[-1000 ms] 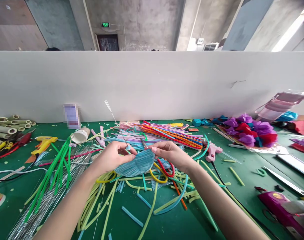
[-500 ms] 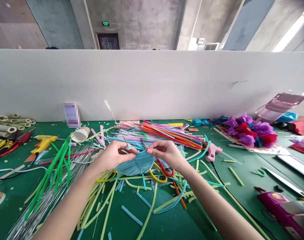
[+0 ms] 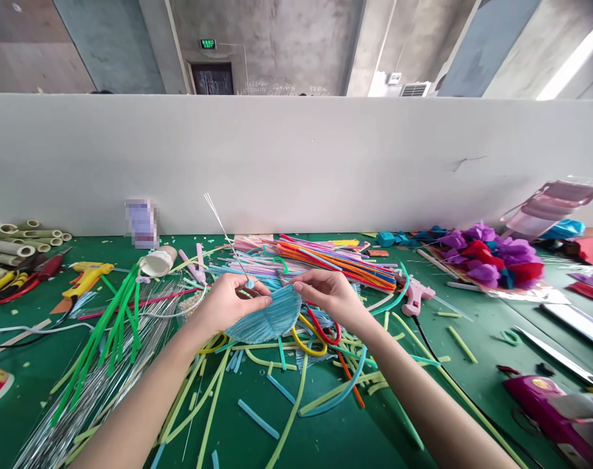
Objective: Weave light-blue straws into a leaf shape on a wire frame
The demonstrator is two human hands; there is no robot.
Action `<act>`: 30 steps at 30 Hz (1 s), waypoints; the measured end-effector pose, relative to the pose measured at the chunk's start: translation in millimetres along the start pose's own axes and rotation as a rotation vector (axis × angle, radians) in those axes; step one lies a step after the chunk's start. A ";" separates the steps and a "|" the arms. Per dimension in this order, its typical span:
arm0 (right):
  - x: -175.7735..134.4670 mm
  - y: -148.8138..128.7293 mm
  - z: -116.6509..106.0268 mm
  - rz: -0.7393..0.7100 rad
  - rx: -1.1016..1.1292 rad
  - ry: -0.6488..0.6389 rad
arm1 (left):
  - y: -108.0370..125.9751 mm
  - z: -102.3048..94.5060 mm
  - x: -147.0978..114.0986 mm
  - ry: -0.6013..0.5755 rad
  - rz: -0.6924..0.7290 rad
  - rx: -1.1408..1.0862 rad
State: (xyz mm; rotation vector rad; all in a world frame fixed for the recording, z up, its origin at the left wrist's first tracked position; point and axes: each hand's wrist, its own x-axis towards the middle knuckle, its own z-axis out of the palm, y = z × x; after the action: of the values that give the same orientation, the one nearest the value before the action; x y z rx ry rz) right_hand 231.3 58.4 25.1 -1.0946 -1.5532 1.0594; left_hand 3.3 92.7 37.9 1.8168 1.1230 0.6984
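A person's two bare hands meet over the middle of a green worktop point(image 3: 374, 430). The left hand point(image 3: 225, 303) grasps a ribbed, light-blue leaf-shaped piece point(image 3: 271, 320) by its upper left side; thin silvery wires point(image 3: 220, 223) rise from between its fingers, with a small blue knob point(image 3: 250, 284) at their base. The right hand point(image 3: 328, 296) pinches the leaf-shaped piece's upper right rim between thumb and fingers. The piece is held tilted above scattered strips, near a yellow loop point(image 3: 308, 348) and a red loop point(image 3: 331, 337).

Just behind the hands, towards the worktop's far edge, lies a heap of orange, pink and lilac stems point(image 3: 340, 260). A pink glue gun point(image 3: 416, 296) sits to the right of it. Left of the hands are bright green stems point(image 3: 115, 312) over silver wires point(image 3: 98, 384); further out, a yellow glue gun point(image 3: 88, 279). Bamboo tubes point(image 3: 15, 247) fill the far left corner; purple and red petals point(image 3: 491, 257) pile towards the far right. Scissors point(image 3: 552, 352) and a magenta device point(image 3: 540, 400) lie by the right edge. A white partition point(image 3: 296, 163) stands along the far edge.
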 end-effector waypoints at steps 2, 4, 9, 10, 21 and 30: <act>0.0 0.4 -0.1 -0.046 -0.067 0.029 | -1.0 0.8 0.6 0.005 0.006 0.001; -0.6 -1.0 0.6 -0.110 -0.179 0.047 | -2.5 1.9 1.3 0.016 0.001 -0.005; -5.5 -8.2 0.6 -0.338 -0.458 0.064 | -5.6 2.8 2.4 0.018 -0.002 -0.019; -6.5 -8.3 0.5 -0.374 -0.495 0.057 | -5.5 2.6 2.5 0.015 0.000 -0.017; -4.3 13.4 11.2 -0.425 -0.533 0.125 | -10.3 4.3 5.3 -0.008 -0.009 -0.095; -2.2 6.9 21.4 0.050 0.278 -0.129 | 10.6 -3.4 -1.4 0.322 -0.177 -0.809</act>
State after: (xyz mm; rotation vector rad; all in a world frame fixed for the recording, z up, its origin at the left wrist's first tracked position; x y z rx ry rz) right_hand 212.0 55.0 13.9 -0.8922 -1.4312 1.3573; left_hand 4.3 90.4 48.8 0.9317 0.9786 1.1589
